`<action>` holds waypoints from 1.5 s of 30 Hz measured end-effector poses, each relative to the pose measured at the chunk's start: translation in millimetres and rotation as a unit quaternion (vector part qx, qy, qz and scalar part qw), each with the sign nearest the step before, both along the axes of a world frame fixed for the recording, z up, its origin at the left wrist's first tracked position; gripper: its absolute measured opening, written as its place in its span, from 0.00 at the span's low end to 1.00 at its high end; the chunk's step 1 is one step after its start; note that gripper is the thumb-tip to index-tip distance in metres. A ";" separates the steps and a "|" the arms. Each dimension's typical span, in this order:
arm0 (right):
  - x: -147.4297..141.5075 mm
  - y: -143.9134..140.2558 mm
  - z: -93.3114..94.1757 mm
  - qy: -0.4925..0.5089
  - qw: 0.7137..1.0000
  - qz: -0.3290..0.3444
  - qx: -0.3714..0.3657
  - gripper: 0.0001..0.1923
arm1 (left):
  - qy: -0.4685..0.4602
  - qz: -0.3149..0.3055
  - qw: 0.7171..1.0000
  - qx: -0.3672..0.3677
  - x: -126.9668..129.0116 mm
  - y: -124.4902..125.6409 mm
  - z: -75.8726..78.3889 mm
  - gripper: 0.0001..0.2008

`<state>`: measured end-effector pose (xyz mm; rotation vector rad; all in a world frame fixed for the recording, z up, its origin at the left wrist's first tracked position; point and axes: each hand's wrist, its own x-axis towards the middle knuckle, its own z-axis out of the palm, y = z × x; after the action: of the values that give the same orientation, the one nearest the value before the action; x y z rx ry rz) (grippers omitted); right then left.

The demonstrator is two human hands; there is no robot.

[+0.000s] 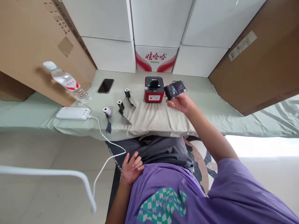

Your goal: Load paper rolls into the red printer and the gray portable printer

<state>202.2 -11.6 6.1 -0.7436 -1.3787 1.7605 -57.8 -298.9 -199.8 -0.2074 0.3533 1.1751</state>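
Observation:
Raised over the table's right-centre, my right hand [181, 102] grips a black shiny packet [175, 89] between thumb and fingers. Just left of it stands a red and black printer [154, 90], small and box-shaped, with a dark piece upright in its top. Down on my lap rests my left hand [132, 168], empty, its fingers loosely bent and apart. Left of the printer are three small paper rolls with dark tails hanging loose: one near the back [127, 92], a middle roll [120, 104] and a front roll [106, 111].
A black phone [106, 86], a water bottle [68, 82] and a white power bank [73, 113] with a white cable [109, 158] are at left. White boxes [156, 23] line the back; cardboard boxes stand left [35, 40] and right [263, 59]. Pale green cloth [217, 105] covers the table.

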 end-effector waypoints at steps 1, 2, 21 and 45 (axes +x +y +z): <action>13.3 -3.5 -2.9 -0.003 1.000 -0.017 -0.004 0.23 | 0.004 0.000 1.000 0.001 0.3 0.0 0.2 0.17; 25.6 -5.0 -6.2 -0.006 0.999 -0.035 -0.004 0.25 | 0.007 0.003 1.000 0.000 0.5 -0.2 0.4 0.17; 91.0 132.2 -34.2 -0.599 0.724 -0.119 0.321 0.22 | 0.019 0.034 0.998 -0.045 1.3 -1.6 4.9 0.19; 57.2 129.4 -18.4 -0.658 0.655 -0.157 0.336 0.30 | 0.020 0.034 0.998 -0.058 1.4 -0.3 5.2 0.23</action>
<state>259.4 117.8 -12.3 -1.7782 -2.3401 0.0546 -56.4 -299.2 -194.6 -0.2996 0.4531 1.2291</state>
